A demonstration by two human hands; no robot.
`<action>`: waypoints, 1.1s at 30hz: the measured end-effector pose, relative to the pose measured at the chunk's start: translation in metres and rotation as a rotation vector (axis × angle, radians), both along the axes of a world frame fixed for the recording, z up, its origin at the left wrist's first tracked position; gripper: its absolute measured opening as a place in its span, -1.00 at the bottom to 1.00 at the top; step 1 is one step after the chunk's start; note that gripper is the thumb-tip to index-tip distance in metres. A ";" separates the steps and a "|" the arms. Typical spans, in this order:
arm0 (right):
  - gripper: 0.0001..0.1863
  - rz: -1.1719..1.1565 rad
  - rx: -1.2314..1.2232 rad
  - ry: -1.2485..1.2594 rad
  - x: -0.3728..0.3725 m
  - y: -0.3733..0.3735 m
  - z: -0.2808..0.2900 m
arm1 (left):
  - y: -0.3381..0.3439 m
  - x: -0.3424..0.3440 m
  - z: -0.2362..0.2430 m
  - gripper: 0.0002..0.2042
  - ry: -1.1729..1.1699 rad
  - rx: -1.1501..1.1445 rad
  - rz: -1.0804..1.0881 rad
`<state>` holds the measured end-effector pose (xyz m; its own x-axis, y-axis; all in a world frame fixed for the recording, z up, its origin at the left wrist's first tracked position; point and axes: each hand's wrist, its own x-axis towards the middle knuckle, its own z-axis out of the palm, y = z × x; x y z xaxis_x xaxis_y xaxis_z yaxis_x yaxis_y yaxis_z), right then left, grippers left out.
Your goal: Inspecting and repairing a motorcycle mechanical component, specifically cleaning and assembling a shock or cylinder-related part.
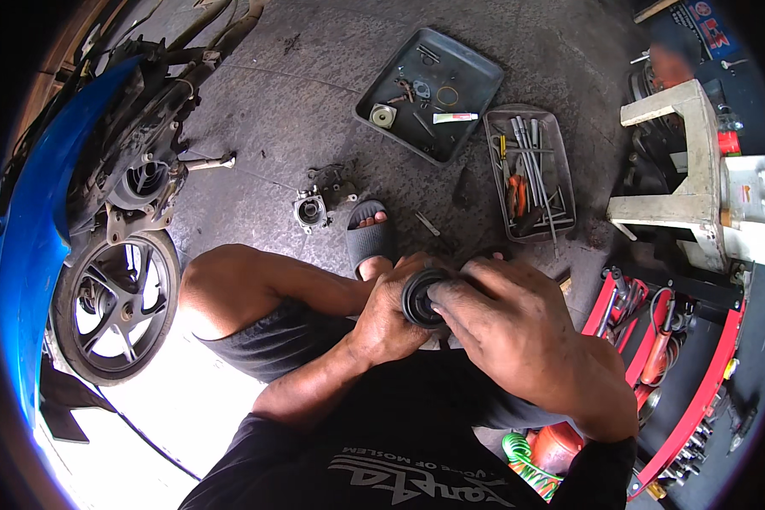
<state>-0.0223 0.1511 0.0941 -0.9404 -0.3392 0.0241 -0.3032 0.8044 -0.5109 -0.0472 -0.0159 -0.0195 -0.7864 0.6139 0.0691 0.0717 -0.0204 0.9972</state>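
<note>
Over my lap I hold a round black part (412, 299) with a dark rim and a hollow centre; its exact kind does not show. My left hand (385, 321) is wrapped round its left side and underside. The fingers of my right hand (514, 319) are bent over its right side, with the thumb reaching into the hollow. The underside of the part is hidden by my hands. On the floor ahead and to the left lies a metal casting (312, 210) with a round bore, looking like a carburetor body, beside my sandalled foot (371, 236).
A black tray (463, 68) holds small parts, a gasket and a tube (456, 117). Beside it, a second tray (493, 170) holds long wrenches and orange-handled pliers. A blue motorcycle with its wheel (119, 310) stands left. A pale stool (697, 153) and red toolbox (705, 382) are at right.
</note>
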 end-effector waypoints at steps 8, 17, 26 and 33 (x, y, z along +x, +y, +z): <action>-0.84 -0.261 -0.329 -0.040 0.015 0.015 -0.007 | 0.000 0.001 -0.004 -0.69 0.049 -0.038 0.015; -0.77 0.197 -0.302 -0.031 0.052 0.012 0.001 | 0.006 0.000 -0.003 -0.85 0.067 -0.059 0.016; -0.76 0.299 -0.227 -0.045 0.054 0.007 0.003 | 0.006 0.002 -0.004 -0.84 0.050 0.018 -0.028; -0.84 -0.121 -0.333 0.028 0.054 0.018 -0.008 | 0.006 0.003 -0.004 -0.83 0.032 0.018 -0.026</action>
